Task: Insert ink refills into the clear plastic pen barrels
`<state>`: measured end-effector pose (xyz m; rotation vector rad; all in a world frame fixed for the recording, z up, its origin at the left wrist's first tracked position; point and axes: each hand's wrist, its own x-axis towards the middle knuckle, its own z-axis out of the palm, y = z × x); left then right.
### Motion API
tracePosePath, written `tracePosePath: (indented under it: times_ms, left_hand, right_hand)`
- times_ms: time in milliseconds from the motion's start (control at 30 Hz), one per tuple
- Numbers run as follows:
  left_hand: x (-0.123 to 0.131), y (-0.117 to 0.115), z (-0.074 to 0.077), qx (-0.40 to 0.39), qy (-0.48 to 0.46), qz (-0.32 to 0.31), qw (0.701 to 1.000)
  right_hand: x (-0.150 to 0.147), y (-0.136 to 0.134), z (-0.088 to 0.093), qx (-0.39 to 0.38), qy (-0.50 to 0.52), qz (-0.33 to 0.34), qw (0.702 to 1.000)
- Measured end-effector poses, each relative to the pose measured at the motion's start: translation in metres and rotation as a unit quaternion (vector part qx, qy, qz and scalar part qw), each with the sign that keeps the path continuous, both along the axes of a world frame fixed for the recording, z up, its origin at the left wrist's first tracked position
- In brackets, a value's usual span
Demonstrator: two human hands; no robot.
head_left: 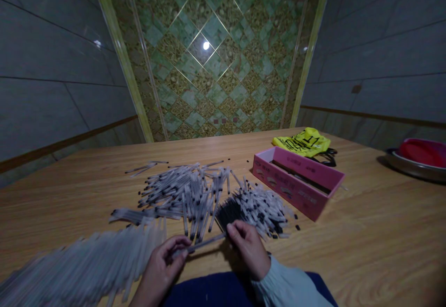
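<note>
Between my two hands a slim translucent pen point(208, 242) is held almost level over the near side of the table. My left hand point(166, 261) grips its left end between thumb and fingers. At the other end, the thumb and fingers of my right hand point(246, 244) are pinched together; what lies under those fingertips is hidden. Just beyond my right hand is a bundle of thin black sticks point(229, 212), next to a heap of short clear caps point(265, 205) with black bits. Farther left lies a loose pile of dark-tipped pens point(181, 188).
A large spread of clear tubes point(87, 263) covers the table's near left. An open pink box point(289, 184) stands to the right, with a yellow bag point(303, 142) behind it. A metal tray point(414, 165) holding a red basin point(423, 153) sits far right on the wooden table point(376, 232).
</note>
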<state>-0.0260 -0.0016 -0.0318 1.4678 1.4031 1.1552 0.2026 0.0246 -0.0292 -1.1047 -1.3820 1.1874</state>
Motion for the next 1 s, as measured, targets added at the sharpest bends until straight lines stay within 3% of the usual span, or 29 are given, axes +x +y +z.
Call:
tracePosePath:
  times_ms: [100,233,467,700,867,1000]
  left_hand:
    - [-0.002,0.001,-0.004,0.032,0.068,0.002,0.997]
    - [0.0,-0.001,-0.005,0.101,0.167,0.013,0.981]
    - [0.007,-0.003,-0.001,0.234,0.363,-0.064,0.9]
    - [0.005,-0.003,-0.009,0.287,0.408,-0.074,0.863]
    - [0.005,-0.004,-0.007,0.281,0.409,-0.073,0.865]
    - [0.004,-0.003,-0.007,0.265,0.41,-0.064,0.871]
  right_hand:
    - [0.0,0.0,0.001,0.021,-0.035,0.009,0.999]
    - [-0.004,-0.002,-0.005,-0.009,-0.063,0.01,0.998]
    - [-0.012,-0.002,-0.025,-0.072,-0.054,0.031,0.995]
    - [-0.01,-0.001,-0.028,-0.058,-0.076,0.029,0.995]
    - [-0.009,-0.006,-0.019,-0.038,-0.088,0.025,0.995]
    - [-0.008,-0.01,-0.014,0.038,-0.143,0.002,0.989]
